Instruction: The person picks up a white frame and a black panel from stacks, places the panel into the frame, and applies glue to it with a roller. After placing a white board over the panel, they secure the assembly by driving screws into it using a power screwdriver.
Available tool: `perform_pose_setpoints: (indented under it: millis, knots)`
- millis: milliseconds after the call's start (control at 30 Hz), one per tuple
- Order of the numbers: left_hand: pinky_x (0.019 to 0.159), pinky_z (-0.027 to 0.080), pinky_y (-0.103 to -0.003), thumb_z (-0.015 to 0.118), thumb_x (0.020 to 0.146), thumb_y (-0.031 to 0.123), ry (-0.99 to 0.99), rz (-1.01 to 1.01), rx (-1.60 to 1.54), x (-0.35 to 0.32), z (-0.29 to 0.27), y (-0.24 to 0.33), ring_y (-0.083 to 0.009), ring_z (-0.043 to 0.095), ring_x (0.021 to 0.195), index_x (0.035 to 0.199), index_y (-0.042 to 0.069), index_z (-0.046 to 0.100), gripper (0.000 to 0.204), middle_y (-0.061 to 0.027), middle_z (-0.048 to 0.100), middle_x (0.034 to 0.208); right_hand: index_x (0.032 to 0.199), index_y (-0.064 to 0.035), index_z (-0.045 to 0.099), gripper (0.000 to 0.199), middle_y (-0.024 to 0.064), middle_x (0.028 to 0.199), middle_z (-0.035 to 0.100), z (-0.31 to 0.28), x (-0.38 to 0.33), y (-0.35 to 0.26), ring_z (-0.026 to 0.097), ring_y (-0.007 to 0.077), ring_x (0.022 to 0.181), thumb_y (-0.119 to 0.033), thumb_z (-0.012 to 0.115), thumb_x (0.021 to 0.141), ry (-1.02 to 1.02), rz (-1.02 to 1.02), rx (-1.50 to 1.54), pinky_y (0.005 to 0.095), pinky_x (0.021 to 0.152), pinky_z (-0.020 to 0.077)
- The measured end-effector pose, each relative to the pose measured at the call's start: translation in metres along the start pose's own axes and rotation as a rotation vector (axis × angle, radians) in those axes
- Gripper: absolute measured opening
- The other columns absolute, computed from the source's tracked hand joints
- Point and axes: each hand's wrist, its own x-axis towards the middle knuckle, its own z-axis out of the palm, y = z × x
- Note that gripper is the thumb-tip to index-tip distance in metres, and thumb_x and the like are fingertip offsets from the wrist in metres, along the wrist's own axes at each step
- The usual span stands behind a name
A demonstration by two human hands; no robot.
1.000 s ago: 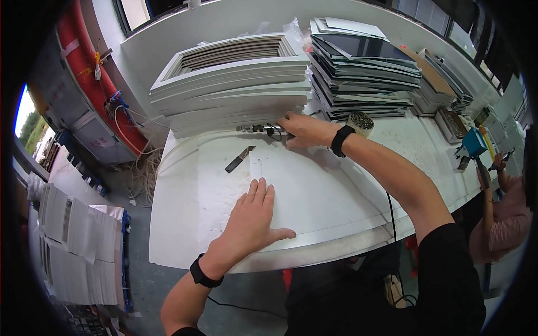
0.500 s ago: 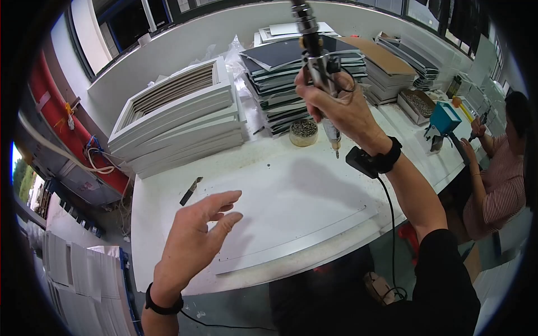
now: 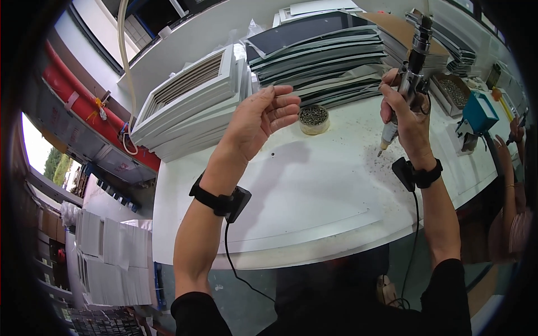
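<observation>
My left hand [image 3: 263,119] is raised over the table, its fingers stretched toward a round tub of small screws [image 3: 314,120]. Nothing shows in its palm. My right hand [image 3: 413,126] is wrapped round a metal pneumatic screwdriver [image 3: 420,42], held nearly upright. Its bit points down at the tabletop, beside a patch of scattered specks. Below both hands lies a flat white panel [image 3: 319,215] along the table's near edge. Each wrist wears a black strap with a small black box and a cable.
Louvred white frames [image 3: 188,115] are stacked at the back left, beside a tall pile of dark sheets [image 3: 325,53]. At right are a box of small parts [image 3: 451,89], a teal device [image 3: 480,108] and another person's hand [image 3: 516,130]. A hose [image 3: 124,61] hangs at left.
My left hand has moved up and forward toward the screw tub. The right hand has shifted right with the screwdriver, and the view has turned. The knife at left is now out of sight.
</observation>
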Motion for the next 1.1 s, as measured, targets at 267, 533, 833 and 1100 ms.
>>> perform_pose_setpoints:
  millis: [267, 533, 833, 1100]
  knots:
    - [0.079, 0.063, -0.029, 0.043, 0.113, 0.028, -0.107, 0.343, -0.496, -0.012, 0.025, 0.030, -0.0173, 0.070, 0.092, 0.122, -0.002, 0.060, 0.036, -0.0113, 0.070, 0.106, 0.111, -0.0068, 0.066, 0.018, -0.0040, 0.070, 0.057, 0.010, -0.022, -0.037, 0.052, 0.0048, 0.056, -0.017, 0.072, 0.098, -0.083, 0.148, 0.113, 0.0240, 0.051, 0.0420]
    - [0.060, 0.056, -0.024, 0.051, 0.110, 0.018, -0.518, 0.699, -0.923, -0.055, 0.068, 0.080, -0.0116, 0.057, 0.072, 0.101, 0.006, 0.064, 0.020, -0.0030, 0.064, 0.089, 0.124, -0.0032, 0.060, 0.052, -0.0010, 0.088, 0.058, 0.070, -0.082, -0.085, 0.054, 0.0060, 0.060, -0.031, 0.085, 0.088, -0.490, 0.625, 0.233, 0.0233, 0.054, 0.0455]
    - [0.055, 0.051, -0.023, 0.051, 0.110, 0.025, -0.442, 0.768, -0.980, -0.069, 0.051, 0.074, -0.0119, 0.055, 0.070, 0.100, 0.006, 0.065, 0.026, -0.0035, 0.063, 0.085, 0.120, -0.0039, 0.055, 0.049, -0.0006, 0.077, 0.061, 0.113, -0.122, -0.078, 0.056, 0.0065, 0.059, -0.022, 0.086, 0.088, -0.611, 0.725, 0.195, 0.0236, 0.053, 0.0442]
    - [0.053, 0.048, -0.023, 0.038, 0.113, 0.044, 0.576, 1.189, 0.277, -0.077, 0.060, 0.049, -0.0116, 0.060, 0.055, 0.081, 0.009, 0.060, 0.053, -0.0047, 0.066, 0.068, 0.112, -0.0057, 0.053, 0.040, 0.0001, 0.075, 0.058, 0.129, -0.138, -0.064, 0.052, 0.0071, 0.056, -0.024, 0.082, 0.092, -0.530, 0.714, 0.239, 0.0246, 0.051, 0.0434]
